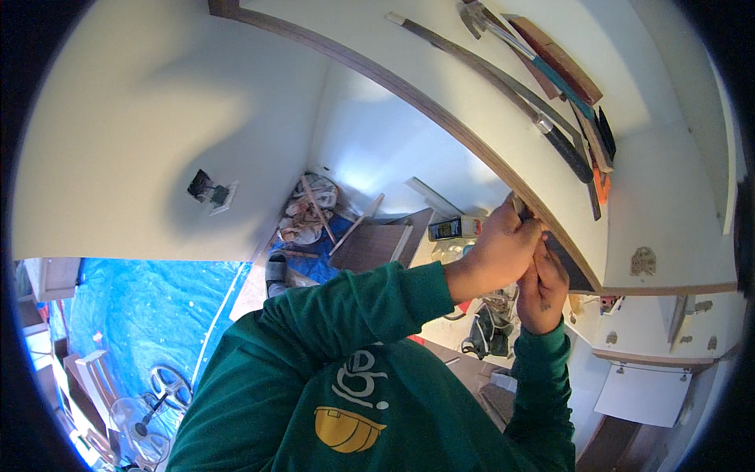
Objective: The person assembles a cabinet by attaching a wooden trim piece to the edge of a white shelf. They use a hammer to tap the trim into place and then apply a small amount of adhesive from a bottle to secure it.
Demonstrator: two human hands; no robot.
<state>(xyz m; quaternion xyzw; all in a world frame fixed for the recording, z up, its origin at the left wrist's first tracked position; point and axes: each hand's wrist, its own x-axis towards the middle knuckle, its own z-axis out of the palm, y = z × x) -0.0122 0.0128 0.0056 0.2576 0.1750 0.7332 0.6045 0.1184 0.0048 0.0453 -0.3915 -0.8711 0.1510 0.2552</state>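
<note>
Wood edging (475,146) along the front of a white shelf (440,82); both hands are at it, close to the corner on the person's right, just under the rim. Left hand (505,240) has its fingers curled in against the edging, back of the hand up; right hand (543,287) is drawn up beside it, thumb and fingers bunched, the two touching. Grip nearly closed on both sides; the fingertips are hidden against each other and the wood, so I cannot tell what, if anything, is pinched between them. On the shelf above: a hammer (535,61) with a blue-green handle, a long thin tool (565,148) with a black handle, brown wood offcuts and something orange (602,187) lying in a loose heap. Below and past the hands, a tin (456,228) with a dark label, and a black bag-like item (487,330) under the right wrist. Farther left, brown boards (370,248) lie near a crumpled cloth bundle (312,208); wiring shows in a wall opening (206,187). Blue sheeting (149,315) covers the floor at far left, a fan (141,429) near its lower end.
</note>
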